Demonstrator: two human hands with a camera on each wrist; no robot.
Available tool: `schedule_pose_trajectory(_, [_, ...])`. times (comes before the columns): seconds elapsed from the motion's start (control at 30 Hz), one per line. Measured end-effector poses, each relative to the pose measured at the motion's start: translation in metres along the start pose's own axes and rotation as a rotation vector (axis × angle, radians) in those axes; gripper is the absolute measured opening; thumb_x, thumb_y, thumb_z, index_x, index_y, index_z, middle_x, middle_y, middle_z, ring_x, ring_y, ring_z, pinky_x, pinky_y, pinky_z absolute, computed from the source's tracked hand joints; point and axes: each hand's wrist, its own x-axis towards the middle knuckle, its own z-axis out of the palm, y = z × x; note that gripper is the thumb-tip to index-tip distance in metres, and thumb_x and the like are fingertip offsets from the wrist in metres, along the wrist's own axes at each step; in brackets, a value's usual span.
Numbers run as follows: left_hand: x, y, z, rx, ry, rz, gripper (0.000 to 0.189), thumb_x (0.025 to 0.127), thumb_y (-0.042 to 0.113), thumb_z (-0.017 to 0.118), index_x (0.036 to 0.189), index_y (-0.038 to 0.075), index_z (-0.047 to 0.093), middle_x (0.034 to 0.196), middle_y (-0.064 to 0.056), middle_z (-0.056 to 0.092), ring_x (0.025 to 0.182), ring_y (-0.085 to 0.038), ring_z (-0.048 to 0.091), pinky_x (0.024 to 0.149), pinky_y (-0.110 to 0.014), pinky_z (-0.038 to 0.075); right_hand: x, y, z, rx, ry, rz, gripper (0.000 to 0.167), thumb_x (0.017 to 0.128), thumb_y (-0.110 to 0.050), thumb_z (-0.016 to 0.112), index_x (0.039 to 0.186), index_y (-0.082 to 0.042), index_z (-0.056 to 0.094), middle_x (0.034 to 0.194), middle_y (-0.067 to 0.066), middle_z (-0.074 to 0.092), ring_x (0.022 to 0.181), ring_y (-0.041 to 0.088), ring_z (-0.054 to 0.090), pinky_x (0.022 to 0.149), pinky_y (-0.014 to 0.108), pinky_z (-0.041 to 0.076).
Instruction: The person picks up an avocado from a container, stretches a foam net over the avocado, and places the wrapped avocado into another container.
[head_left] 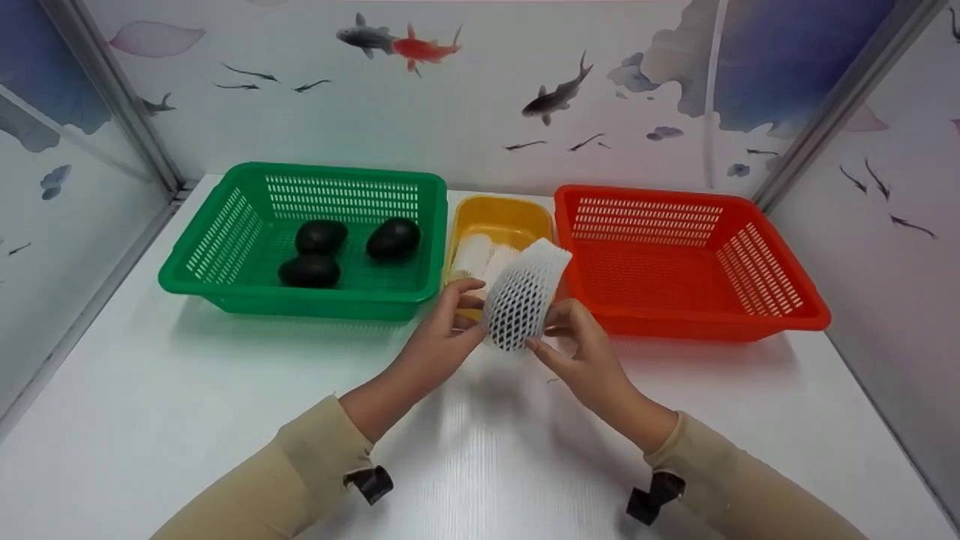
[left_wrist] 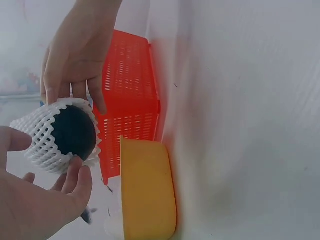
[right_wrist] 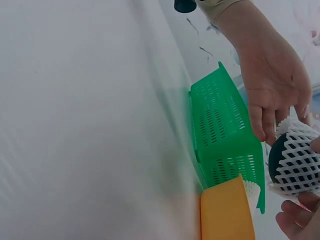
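Note:
Between both hands, above the white table, is a dark avocado [left_wrist: 75,131] partly inside a white foam net sleeve [head_left: 517,300]. The avocado's bare dark end shows at the sleeve's open mouth in both wrist views. The left hand [head_left: 442,334] holds the covered avocado from the left, thumb and fingertips on opposite sides. From the right, the right hand [head_left: 589,356] pinches the net at its lower edge with thumb and fingers. The sleeve's narrower, loose end points up and away in the head view. More avocados [head_left: 319,238] lie in the green basket [head_left: 300,304].
A small yellow tub [head_left: 504,210] with rolled white foam nets [head_left: 474,255] stands behind the hands, between the green basket and a red basket [head_left: 690,322] holding nothing visible. Patterned panels [head_left: 480,127] wall in the white table [head_left: 480,465] at the back and sides.

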Motion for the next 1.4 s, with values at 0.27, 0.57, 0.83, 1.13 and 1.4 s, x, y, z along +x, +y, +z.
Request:
schedule_pose_trajectory(0.27, [0.005,0.008,0.005,-0.102,0.052,-0.002,0.044,0.099,0.009,0.049,0.143,0.011,0.045,0.122,-0.01,0.051,0.106,-0.024,0.057,0.094,-0.032,0.049,0.004,-0.006,-0.008,0.181,0.009,0.069,0.039,0.09,0.001,0.065,0.123,-0.003,0.045,0.119,0.01,0.055,0.108,0.025,0.056,0.097,0.039,0.047])
schedule_pose_trajectory(0.57, [0.007,0.012,0.013,-0.154,0.031,-0.023,0.055,0.096,0.008,0.059,0.147,0.01,0.039,0.109,-0.011,0.051,0.095,-0.023,0.059,0.088,-0.03,0.051,0.008,-0.01,-0.013,0.276,-0.051,0.146,0.047,0.094,0.001,0.057,0.138,-0.002,0.04,0.134,0.012,0.048,0.121,0.026,0.049,0.102,0.03,0.042])
schedule_pose_trajectory(0.83, [0.008,0.014,0.018,-0.066,0.068,0.0,0.059,0.088,0.013,0.072,0.14,0.015,0.044,0.103,-0.007,0.054,0.098,-0.023,0.053,0.086,-0.028,0.05,0.011,-0.01,-0.013,0.313,-0.034,0.166,0.059,0.09,-0.003,0.067,0.14,0.0,0.036,0.137,0.013,0.046,0.123,0.027,0.048,0.106,0.034,0.038])
schedule_pose_trajectory(1.13, [0.011,0.018,0.033,-0.095,0.065,0.018,0.06,0.083,0.015,0.079,0.132,0.021,0.046,0.101,-0.006,0.054,0.098,-0.022,0.055,0.087,-0.027,0.051,0.011,-0.01,-0.019,0.271,-0.026,0.204,0.066,0.09,-0.006,0.069,0.144,0.001,0.031,0.14,0.019,0.043,0.126,0.033,0.046,0.105,0.042,0.039])
schedule_pose_trajectory(1.4, [0.015,0.026,0.045,-0.103,0.051,0.038,0.06,0.078,0.005,0.082,0.127,0.027,0.053,0.1,-0.003,0.054,0.096,-0.019,0.054,0.085,-0.023,0.05,0.008,-0.008,-0.029,0.361,-0.044,0.223,0.075,0.093,-0.005,0.064,0.152,-0.002,0.018,0.149,0.019,0.034,0.134,0.035,0.04,0.102,0.038,0.04])
